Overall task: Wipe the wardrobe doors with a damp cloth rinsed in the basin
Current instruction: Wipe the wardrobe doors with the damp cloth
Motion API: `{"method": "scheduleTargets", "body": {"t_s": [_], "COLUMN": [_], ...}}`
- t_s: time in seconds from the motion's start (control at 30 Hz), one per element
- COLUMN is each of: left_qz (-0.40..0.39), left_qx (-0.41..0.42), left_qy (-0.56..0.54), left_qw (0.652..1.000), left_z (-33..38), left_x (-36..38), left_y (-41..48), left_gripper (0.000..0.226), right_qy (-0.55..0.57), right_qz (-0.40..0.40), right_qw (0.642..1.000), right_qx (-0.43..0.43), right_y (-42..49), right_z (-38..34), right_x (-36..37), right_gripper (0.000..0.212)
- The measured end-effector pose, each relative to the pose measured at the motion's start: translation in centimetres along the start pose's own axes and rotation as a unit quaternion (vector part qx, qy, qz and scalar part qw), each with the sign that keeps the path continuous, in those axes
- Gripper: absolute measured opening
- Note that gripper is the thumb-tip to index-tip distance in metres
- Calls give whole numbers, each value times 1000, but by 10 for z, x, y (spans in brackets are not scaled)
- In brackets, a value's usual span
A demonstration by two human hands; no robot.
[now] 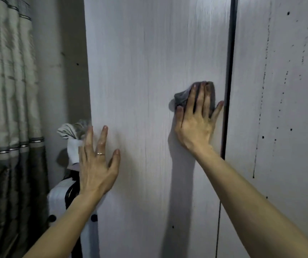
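Right forearm, nearest the lens, ran up from the lower right corner to the right hand (pixel 196 125). Its fingers were spread flat, pressing a grey cloth (pixel 182 96) against the left wardrobe door (pixel 149 53), just beside the dark gap (pixel 230 71) between the doors.

Left hand (pixel 97 164): fingers spread, holding nothing, at the same door's outer edge; contact could not be told.

Left wardrobe door: faint vertical streaks and few specks, judged partly wiped.

Right wardrobe door (pixel 280 90): dark specks and drip lines throughout, judged not yet wiped.

Basin: not in view.

Curtain (pixel 8 90) and bundled garments (pixel 71 131): at far left.
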State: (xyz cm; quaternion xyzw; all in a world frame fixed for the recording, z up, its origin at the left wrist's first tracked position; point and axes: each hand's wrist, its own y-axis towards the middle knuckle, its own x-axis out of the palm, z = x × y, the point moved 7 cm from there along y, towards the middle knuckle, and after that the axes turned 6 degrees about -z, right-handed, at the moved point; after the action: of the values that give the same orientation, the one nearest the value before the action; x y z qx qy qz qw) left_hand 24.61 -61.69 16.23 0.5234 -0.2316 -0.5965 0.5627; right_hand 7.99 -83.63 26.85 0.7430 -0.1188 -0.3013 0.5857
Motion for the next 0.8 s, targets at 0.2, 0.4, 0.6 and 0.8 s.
{"method": "scheduleTargets", "body": {"t_s": [0.2, 0.4, 0.6, 0.8], "left_qz": [-119, -130, -130, -170], "left_qx": [-275, -285, -283, -270], "left_qy": [-226, -298, -339, -312], "left_qw": [927, 902, 888, 895], "left_z": [-82, -105, -109, -110], "left_x": [40, 52, 50, 47], "left_y": [-78, -92, -89, -91], "left_gripper": [74, 58, 50, 49], "right_qy": [-59, -47, -20, -101], "right_qz": [-108, -55, -44, -132], "right_qw": [957, 969, 987, 919], "right_qx": [-262, -238, -153, -359], "right_y": [-189, -103, -79, -195], "right_z": [-35, -71, -91, -86], "right_x": [69, 40, 43, 79], "right_gripper": [72, 63, 66, 60]}}
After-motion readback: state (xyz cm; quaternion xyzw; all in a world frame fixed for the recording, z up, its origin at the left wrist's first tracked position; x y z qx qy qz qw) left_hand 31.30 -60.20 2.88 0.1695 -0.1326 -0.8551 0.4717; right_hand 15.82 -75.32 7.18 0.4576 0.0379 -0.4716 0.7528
